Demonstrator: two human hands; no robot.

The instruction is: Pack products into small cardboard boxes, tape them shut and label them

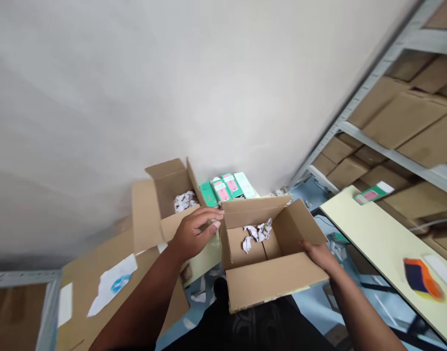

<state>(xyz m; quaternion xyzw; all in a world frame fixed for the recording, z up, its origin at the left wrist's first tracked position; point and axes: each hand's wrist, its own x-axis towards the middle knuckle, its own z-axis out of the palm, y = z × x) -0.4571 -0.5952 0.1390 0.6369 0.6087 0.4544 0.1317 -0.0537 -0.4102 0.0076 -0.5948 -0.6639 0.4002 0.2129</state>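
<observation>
An uncovered cardboard box [267, 287] with its flaps spread is held in front of my body, tilted towards me. Crumpled printed paper [259, 231] lies inside it. My right hand [320, 256] grips the box at its right side, the thumb showing over the edge and the fingers hidden behind. At the box's upper left corner is my left hand [196, 233], its fingers stretched out and the thumb apart from them. Whether its fingertips touch the box I cannot tell. Beyond the left hand stands a second open carton [170, 190], holding crumpled paper [185, 201].
Green and pink packets [226, 186] lie by the wall. On the right, a pale table [369, 229] bears another packet [373, 193] and an orange and dark item [422, 278]. Shelves [391, 141] hold cartons. Flat cardboard [99, 253] is at lower left; paper scraps litter the blue floor [311, 297].
</observation>
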